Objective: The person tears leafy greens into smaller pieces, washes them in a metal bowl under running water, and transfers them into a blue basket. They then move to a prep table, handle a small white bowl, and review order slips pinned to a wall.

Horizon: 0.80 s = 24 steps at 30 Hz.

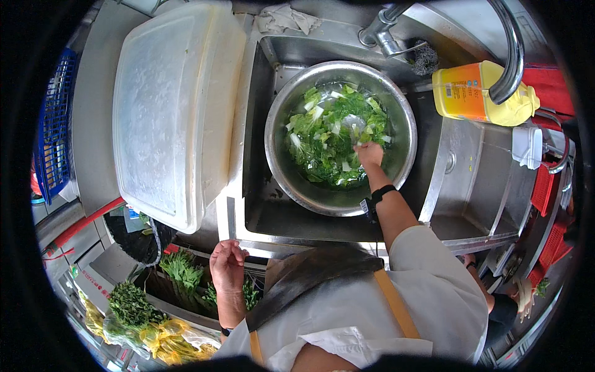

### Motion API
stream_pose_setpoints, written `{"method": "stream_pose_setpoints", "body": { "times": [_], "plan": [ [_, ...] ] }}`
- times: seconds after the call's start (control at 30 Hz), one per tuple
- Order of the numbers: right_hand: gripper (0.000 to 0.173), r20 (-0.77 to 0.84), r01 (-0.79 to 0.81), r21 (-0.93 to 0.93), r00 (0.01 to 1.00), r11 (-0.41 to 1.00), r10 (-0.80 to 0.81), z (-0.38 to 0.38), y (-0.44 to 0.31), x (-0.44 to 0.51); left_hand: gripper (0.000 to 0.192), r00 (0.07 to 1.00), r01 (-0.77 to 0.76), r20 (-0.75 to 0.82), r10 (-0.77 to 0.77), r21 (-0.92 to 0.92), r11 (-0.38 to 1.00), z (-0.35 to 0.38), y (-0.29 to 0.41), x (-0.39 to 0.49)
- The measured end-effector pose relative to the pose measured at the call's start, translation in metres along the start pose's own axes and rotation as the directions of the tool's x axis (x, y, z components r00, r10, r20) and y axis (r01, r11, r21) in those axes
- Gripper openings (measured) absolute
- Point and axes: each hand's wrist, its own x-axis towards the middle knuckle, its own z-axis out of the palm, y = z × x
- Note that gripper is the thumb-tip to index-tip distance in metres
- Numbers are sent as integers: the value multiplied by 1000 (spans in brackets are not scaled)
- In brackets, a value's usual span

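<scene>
A wide stainless steel bowl (pixel 341 208) stands in a metal sink basin (pixel 297 228). Cut leafy greens (pixel 320 132) with pale stem pieces float in water inside it. My right hand (pixel 370 155) reaches into the bowl at its near right part, fingertips among the leaves at the water. A shiny patch lies just beyond those fingers; whether they grip anything is hidden. My left hand (pixel 228 262) hangs in the air by the sink's front edge, left of my body, its fingers loosely bent with nothing in them.
Left of the basin stands a large lidded plastic bin (pixel 158 116). A faucet (pixel 383 32) arches over a yellow jug (pixel 483 93) at the right. Bundled greens (pixel 181 272) fill a crate below left. Another person's arm (pixel 479 283) shows at lower right.
</scene>
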Motion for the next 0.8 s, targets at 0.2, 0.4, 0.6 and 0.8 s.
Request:
{"method": "stream_pose_setpoints", "body": {
  "times": [0.2,0.4,0.6,0.8],
  "plan": [
    [80,117,-133,23,985,991,129,19,-103,16,23,998,-27,-58,26,-16,1000,-6,2,-2],
    [74,644,662,-423,700,619,-309,45,-141,-49,20,999,-25,-37,27,57,998,-8,6,-4],
    [71,248,-202,-189,937,961,246,-9,-91,-40,18,996,-24,-92,24,2,1000,-19,7,-4],
    [77,764,462,-334,644,822,-52,34,-32,-83,19,1000,22,-9,-22,0,1000,-13,-1,-3]
  ]
}}
